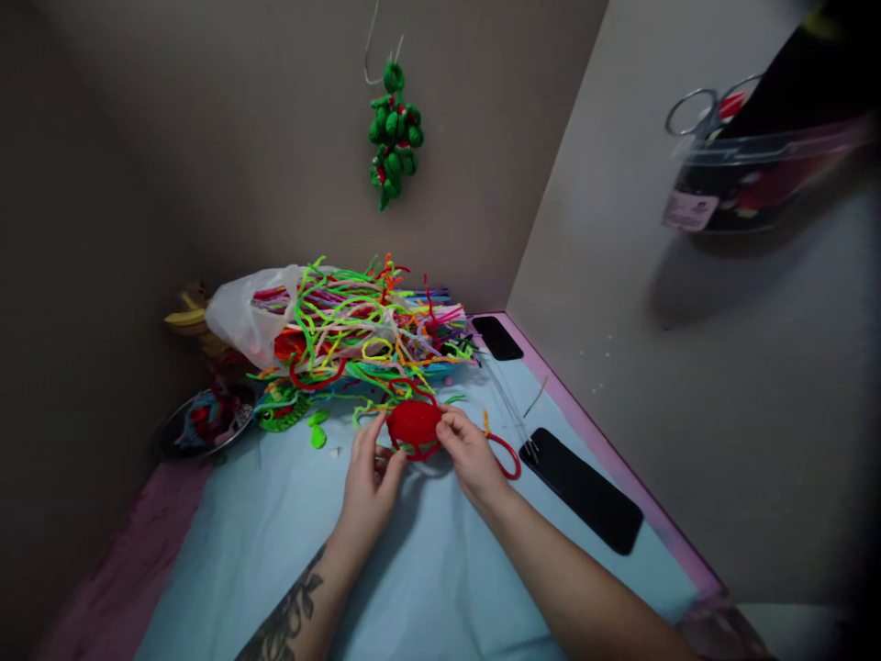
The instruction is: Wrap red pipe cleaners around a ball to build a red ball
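Between my two hands is a red, rounded fuzzy piece (414, 422) that looks shaped from pipe cleaners, with a looser red strand along its lower edge. My left hand (370, 473) holds its left side, the thumb at the lower edge and the fingers curled beside it. At the right edge, my right hand (473, 456) pinches it between thumb and fingers. A bent red pipe cleaner (507, 457) lies just right of my right hand. Behind the red piece is a big heap of multicoloured pipe cleaners (358, 321), spilling from a clear plastic bag (251, 308).
A dark bowl (238, 431) of scraps and a green fuzzy figure (282, 411) sit at left. On the right lie a black slab (585, 491) and a phone (498, 338). A green ornament (394, 138) hangs on the wall; a clear bin (743, 184) with scissors (695, 115) is mounted right.
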Available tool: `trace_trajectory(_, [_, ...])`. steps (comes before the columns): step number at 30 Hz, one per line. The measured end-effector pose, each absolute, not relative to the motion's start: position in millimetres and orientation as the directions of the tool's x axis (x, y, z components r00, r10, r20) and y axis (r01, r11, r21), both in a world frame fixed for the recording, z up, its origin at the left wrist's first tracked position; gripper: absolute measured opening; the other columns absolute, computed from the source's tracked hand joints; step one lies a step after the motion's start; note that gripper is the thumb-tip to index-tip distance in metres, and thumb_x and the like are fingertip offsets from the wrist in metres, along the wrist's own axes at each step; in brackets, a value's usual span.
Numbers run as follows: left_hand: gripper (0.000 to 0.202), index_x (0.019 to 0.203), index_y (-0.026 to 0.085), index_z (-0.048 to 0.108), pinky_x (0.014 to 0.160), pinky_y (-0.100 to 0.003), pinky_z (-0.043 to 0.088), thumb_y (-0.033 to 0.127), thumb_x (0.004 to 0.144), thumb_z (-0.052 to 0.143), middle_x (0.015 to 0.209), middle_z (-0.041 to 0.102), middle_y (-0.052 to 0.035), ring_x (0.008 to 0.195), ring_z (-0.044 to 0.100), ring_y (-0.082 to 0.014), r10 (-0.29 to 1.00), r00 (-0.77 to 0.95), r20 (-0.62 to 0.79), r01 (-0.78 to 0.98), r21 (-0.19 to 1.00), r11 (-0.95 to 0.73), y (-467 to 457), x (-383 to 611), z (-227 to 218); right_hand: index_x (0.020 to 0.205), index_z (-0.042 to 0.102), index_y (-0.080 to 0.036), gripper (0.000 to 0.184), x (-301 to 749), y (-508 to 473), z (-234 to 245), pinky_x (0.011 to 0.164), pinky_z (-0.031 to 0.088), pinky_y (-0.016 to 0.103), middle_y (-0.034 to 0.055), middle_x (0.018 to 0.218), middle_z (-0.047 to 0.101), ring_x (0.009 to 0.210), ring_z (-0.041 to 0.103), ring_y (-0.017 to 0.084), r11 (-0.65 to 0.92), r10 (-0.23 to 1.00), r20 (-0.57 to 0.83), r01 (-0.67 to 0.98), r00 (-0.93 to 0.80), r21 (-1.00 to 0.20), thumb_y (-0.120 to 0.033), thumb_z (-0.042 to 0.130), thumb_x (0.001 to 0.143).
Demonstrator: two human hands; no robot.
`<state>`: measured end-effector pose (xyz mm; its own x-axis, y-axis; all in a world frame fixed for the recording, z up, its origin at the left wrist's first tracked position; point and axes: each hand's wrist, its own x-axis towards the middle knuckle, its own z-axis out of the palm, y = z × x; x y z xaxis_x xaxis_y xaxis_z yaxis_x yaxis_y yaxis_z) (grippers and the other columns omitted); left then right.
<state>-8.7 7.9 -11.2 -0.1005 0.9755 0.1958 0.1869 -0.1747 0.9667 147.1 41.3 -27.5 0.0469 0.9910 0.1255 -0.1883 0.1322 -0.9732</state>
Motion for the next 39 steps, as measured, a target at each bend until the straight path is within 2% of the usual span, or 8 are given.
trace_trajectory(3, [0.047,0.124,0.022,0.052,0.064,-0.025,0.049,0.03,0.078,0.06,0.116,0.052,-0.0104,0.069,0.054,-0.0102,0.941,-0.151,0.303,0.288,0.924,-0.251,5.0,-8.0,-13.9,0.069,0.057,-0.02,0.027,143.0,40.3,-33.4,0.099,0.033,0.035,0.0067,0.107,0.054,0.112,0.046,0.022,0.141,0.989,0.132,-0.153,0.068,-0.978,-0.044,0.06,0.079])
trace_trajectory(6, [0.043,0.124,0.021,0.052,0.06,-0.023,0.045,0.03,0.082,0.056,0.086,0.059,-0.0032,0.063,0.053,-0.0109,0.935,-0.149,0.321,0.327,0.909,-0.26,1.9,-10.3,-13.6,0.07,0.056,-0.02,0.027,139.9,37.3,-35.9,0.099,0.032,0.035,0.0064,0.109,0.053,0.112,0.047,0.021,0.148,0.987,0.139,-0.113,0.086,-0.982,-0.043,0.058,0.082])
trace_trajectory(8, [0.043,0.126,0.02,0.052,0.057,-0.022,0.043,0.03,0.084,0.054,0.075,0.061,-0.0006,0.06,0.053,-0.0117,0.957,-0.096,0.273,0.313,0.921,-0.231,0.0,-11.1,-12.1,0.072,0.056,-0.02,0.026,139.1,35.0,-35.1,0.098,0.033,0.034,0.0065,0.114,0.052,0.11,0.047,0.021,0.163,0.984,0.156,-0.087,0.083,-0.983,-0.043,0.057,0.083])
trace_trajectory(13, [0.043,0.118,0.017,0.063,0.049,-0.021,0.038,0.037,0.08,0.059,0.074,0.065,-0.0021,0.051,0.046,-0.0098,0.988,-0.027,0.149,0.304,0.943,-0.134,-0.2,-9.6,-11.1,0.072,0.058,-0.02,0.027,138.9,30.6,-29.9,0.096,0.036,0.033,0.0074,0.113,0.051,0.11,0.048,0.021,0.208,0.977,0.206,-0.031,0.054,-0.978,-0.044,0.056,0.084])
trace_trajectory(20, [0.039,0.102,0.016,0.071,0.047,-0.02,0.037,0.035,0.068,0.07,0.053,0.052,0.0035,0.048,0.041,-0.0083,0.989,-0.136,0.064,0.162,0.986,-0.042,4.8,-11.3,-7.3,0.072,0.059,-0.02,0.025,136.2,28.3,-26.4,0.091,0.04,0.034,0.0074,0.108,0.053,0.104,0.051,0.022,0.193,0.976,0.196,-0.031,-0.097,-0.981,-0.042,0.056,0.082])
trace_trajectory(28, [0.029,0.091,0.017,0.075,0.049,-0.02,0.04,0.032,0.065,0.071,0.055,0.058,0.0022,0.049,0.045,-0.009,0.978,-0.157,0.134,0.229,0.969,-0.096,3.0,-10.8,-2.6,0.085,0.058,-0.022,0.021,140.0,29.1,-23.4,0.095,0.039,0.036,0.0071,0.115,0.052,0.111,0.049,0.022,0.178,0.983,0.181,-0.15,-0.006,-0.972,-0.038,0.067,0.074])
trace_trajectory(36, [0.022,0.086,0.019,0.075,0.051,-0.021,0.042,0.031,0.068,0.07,0.059,0.064,-0.0002,0.049,0.048,-0.01,0.963,-0.166,0.211,0.294,0.943,-0.156,0.1,-9.2,-1.5,0.093,0.064,-0.022,0.033,141.0,29.6,-16.3,0.105,0.029,0.038,0.0079,0.122,0.052,0.122,0.043,0.024,0.08,0.987,0.121,-0.33,-0.104,-0.941,-0.048,0.067,0.072])
trace_trajectory(39, [0.021,0.084,0.019,0.075,0.05,-0.021,0.041,0.031,0.067,0.071,0.058,0.064,0.0004,0.049,0.047,-0.0096,0.965,-0.172,0.2,0.282,0.948,-0.146,-0.1,-8.2,-0.6,0.086,0.064,-0.022,0.029,141.2,30.1,-16.4,0.101,0.033,0.037,0.0068,0.123,0.052,0.119,0.046,0.024,0.06,0.983,0.115,-0.344,-0.143,-0.937,-0.045,0.07,0.069])
